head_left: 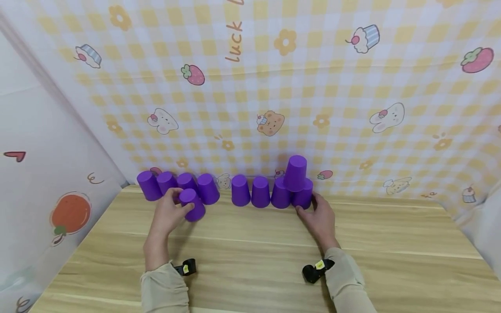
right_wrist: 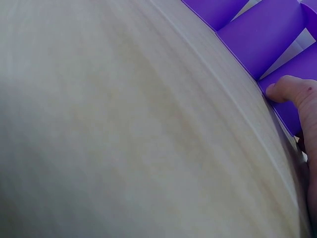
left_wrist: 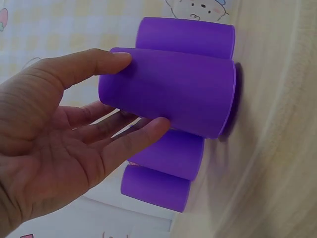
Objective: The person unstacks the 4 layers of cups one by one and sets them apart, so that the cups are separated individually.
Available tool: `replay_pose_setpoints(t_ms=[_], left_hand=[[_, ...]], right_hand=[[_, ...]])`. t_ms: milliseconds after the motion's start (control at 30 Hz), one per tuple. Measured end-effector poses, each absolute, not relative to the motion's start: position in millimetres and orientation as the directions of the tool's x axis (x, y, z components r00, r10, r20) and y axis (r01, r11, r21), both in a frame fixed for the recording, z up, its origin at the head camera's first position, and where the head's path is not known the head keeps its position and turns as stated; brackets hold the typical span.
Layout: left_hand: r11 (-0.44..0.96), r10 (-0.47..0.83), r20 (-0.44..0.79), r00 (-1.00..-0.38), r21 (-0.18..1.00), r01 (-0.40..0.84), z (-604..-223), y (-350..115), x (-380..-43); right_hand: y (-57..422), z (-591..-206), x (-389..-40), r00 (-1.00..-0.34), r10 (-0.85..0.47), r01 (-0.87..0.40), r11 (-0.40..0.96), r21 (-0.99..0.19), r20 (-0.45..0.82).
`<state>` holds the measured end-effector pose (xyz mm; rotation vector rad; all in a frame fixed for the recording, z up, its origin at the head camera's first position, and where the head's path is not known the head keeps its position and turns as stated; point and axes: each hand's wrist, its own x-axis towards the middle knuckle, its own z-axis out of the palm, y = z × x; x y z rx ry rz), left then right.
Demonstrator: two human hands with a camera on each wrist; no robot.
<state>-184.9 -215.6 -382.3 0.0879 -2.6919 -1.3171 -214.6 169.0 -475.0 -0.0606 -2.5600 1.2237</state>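
Observation:
In the head view, my left hand (head_left: 171, 212) grips an upside-down purple cup (head_left: 194, 208) between thumb and fingers, in front of the left row of cups. The left wrist view shows that cup (left_wrist: 168, 91) with the thumb (left_wrist: 116, 62) on one side and fingers on the other, its rim close over the table. My right hand (head_left: 322, 217) holds the rightmost cup (head_left: 302, 198) of the other row low down, thumb in front and fingers at its right side. Another cup (head_left: 295, 173) stands upside down across the tops of the two rightmost cups.
Several upside-down purple cups (head_left: 148, 186) line the back left of the wooden table (head_left: 242, 256). After a gap, more cups, including one (head_left: 240, 190) at the row's left end, continue rightward. A checked cloth (head_left: 250, 87) hangs right behind them.

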Motion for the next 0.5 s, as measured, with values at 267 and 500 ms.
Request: replay_pose_setpoints(t_ms=[267,500], left_hand=[[0.592,-0.145,0.109,-0.983,0.806,0.002,-392,-216,-189],[0.542,-0.155,0.123,-0.980,0.840,0.020,-396,-215,-193]], right_hand=[[169,-476,-214,-0.953,0.170,-0.088,0.637,-0.766,0.251],[170,-476,-214,-0.949,0.166,-0.101,0.647,-0.756,0.269]])
